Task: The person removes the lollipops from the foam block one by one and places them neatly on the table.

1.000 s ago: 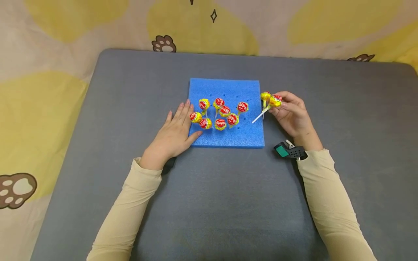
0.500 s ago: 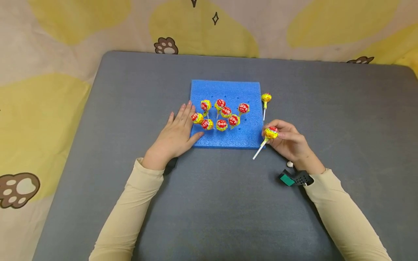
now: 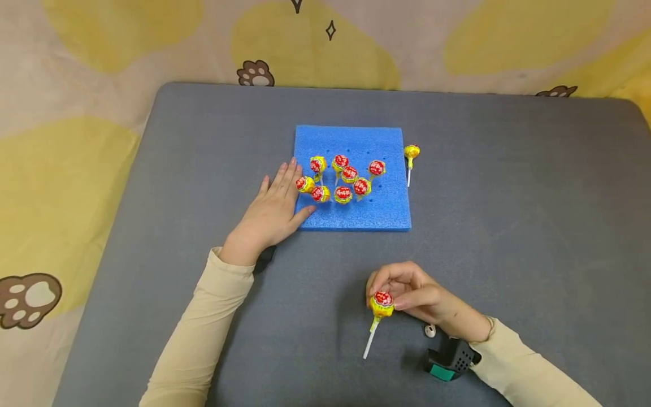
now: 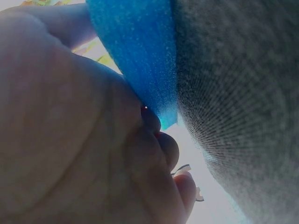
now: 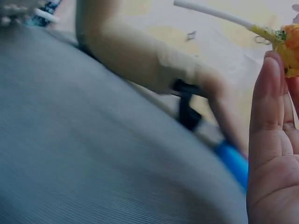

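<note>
The right hand [image 3: 417, 297], at the lower middle of the head view, is grasping a round-headed lollipop in yellow and red wrapping [image 3: 382, 305] by its head, between thumb and fingers; its white stick is pointing down toward the lower edge of the frame. In the right wrist view the same stick is showing at the upper right, touching nothing. A black wrist unit with a green panel [image 3: 450, 362] is sitting below this hand.

The left hand [image 3: 269, 215], left of the frame's centre, is resting with fingers extended along the left edge of a flat blue foam block [image 3: 386, 217], its thumb reaching the near left corner; it is gripping nothing and is apparently steadying the block.

Eight yellow-and-red lollipops [image 3: 343, 195] are standing in the foam at centre, several leaning. Another lollipop [image 3: 412, 152] is lying on the dark grey bench [image 3: 508, 226] just beside the block's right edge; contact cannot be determined.

Progress, by judgement: the work is appearing partly done. Eight pieces are occupying the foam, two are remaining out of it, and small dark holes [image 3: 348, 151] are showing unfilled. Whether the block is being filled or emptied cannot be established.
</note>
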`<state>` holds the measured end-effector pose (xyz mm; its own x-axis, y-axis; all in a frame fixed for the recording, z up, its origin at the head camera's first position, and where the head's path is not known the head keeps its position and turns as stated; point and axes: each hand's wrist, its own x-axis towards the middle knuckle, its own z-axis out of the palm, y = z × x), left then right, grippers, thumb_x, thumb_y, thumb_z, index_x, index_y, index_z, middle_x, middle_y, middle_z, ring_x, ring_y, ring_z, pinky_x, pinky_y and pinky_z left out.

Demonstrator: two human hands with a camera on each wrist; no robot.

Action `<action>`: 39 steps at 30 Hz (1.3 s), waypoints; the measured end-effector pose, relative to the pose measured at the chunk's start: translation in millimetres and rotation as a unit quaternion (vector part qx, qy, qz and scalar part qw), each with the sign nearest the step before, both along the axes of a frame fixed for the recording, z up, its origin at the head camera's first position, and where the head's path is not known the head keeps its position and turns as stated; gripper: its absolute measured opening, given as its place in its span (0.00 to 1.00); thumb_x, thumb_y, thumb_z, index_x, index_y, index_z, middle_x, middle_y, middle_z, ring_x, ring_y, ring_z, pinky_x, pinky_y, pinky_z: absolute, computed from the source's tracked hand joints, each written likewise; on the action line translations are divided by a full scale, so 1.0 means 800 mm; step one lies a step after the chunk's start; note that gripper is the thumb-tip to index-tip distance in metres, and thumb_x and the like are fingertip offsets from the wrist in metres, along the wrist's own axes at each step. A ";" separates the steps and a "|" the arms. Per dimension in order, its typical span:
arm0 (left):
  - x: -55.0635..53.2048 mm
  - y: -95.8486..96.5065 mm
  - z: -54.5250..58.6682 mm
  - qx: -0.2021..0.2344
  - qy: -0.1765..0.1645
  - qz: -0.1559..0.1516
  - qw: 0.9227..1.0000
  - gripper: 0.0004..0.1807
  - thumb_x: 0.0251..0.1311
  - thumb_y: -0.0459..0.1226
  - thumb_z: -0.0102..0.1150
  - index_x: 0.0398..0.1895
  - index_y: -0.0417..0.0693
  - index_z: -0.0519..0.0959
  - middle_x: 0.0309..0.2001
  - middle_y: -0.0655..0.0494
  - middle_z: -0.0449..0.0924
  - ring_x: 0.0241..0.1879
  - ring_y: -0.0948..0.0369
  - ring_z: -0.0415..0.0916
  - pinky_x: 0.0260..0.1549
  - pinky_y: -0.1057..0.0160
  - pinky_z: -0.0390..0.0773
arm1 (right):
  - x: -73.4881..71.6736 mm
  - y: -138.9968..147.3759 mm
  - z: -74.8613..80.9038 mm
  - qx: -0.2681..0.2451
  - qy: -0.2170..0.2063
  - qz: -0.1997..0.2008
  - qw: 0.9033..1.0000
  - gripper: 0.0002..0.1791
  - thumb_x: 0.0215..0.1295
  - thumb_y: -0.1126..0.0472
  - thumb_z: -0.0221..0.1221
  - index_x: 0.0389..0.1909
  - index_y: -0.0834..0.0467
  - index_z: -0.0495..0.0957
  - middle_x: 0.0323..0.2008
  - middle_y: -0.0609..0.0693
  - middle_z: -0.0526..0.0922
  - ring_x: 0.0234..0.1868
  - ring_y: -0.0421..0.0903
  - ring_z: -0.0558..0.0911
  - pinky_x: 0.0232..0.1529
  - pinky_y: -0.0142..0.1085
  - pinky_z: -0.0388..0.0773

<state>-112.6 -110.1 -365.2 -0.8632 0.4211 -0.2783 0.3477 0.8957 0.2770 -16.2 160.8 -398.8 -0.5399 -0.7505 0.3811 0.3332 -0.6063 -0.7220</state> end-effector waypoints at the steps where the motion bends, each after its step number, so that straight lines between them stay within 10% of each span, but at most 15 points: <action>1: 0.000 0.000 0.000 -0.001 0.000 0.001 1.000 0.45 0.67 0.55 0.42 0.73 0.38 0.35 0.75 0.47 0.26 0.72 0.54 0.22 0.67 0.47 0.32 | -0.008 0.003 0.005 0.001 0.004 -0.009 1.000 0.20 0.62 0.73 0.45 0.54 0.65 0.74 0.50 0.55 0.77 0.49 0.45 0.77 0.51 0.34 0.74; 8: 0.001 0.000 0.000 0.003 -0.003 0.002 1.000 0.45 0.67 0.55 0.42 0.73 0.40 0.34 0.75 0.47 0.26 0.72 0.54 0.22 0.67 0.47 0.31 | -0.110 0.054 0.032 -0.003 -0.014 -0.141 0.990 0.16 0.62 0.79 0.44 0.48 0.74 0.75 0.44 0.62 0.81 0.43 0.50 0.80 0.47 0.37 0.77; 14: 0.002 0.000 -0.001 0.008 0.000 0.001 1.000 0.45 0.67 0.55 0.42 0.73 0.40 0.34 0.75 0.48 0.26 0.72 0.54 0.22 0.67 0.48 0.31 | -0.176 0.096 0.037 0.087 -0.063 -0.260 0.959 0.13 0.65 0.77 0.45 0.43 0.73 0.78 0.39 0.60 0.82 0.37 0.50 0.82 0.41 0.36 0.79; 19: 0.002 0.000 -0.001 0.008 0.003 0.001 1.000 0.45 0.67 0.55 0.42 0.74 0.40 0.35 0.75 0.48 0.26 0.72 0.54 0.22 0.67 0.48 0.31 | -0.196 0.114 0.035 0.193 -0.118 -0.291 0.930 0.13 0.68 0.74 0.47 0.44 0.70 0.79 0.41 0.58 0.82 0.34 0.48 0.81 0.39 0.34 0.80; 29: 0.000 0.003 -0.002 0.004 0.005 -0.001 1.000 0.45 0.67 0.55 0.42 0.73 0.39 0.35 0.75 0.47 0.26 0.72 0.54 0.22 0.67 0.47 0.32 | -0.198 0.126 0.031 0.236 -0.141 -0.303 0.913 0.09 0.67 0.74 0.49 0.39 0.69 0.79 0.37 0.57 0.82 0.35 0.47 0.80 0.38 0.33 0.79; 39: -0.002 0.000 -0.006 0.005 0.005 0.000 1.000 0.46 0.67 0.55 0.42 0.73 0.38 0.35 0.75 0.47 0.26 0.72 0.54 0.22 0.67 0.46 0.32 | -0.213 0.109 0.046 0.500 -0.049 -0.383 0.775 0.15 0.58 0.62 0.65 0.44 0.65 0.81 0.36 0.47 0.82 0.34 0.40 0.81 0.38 0.27 0.79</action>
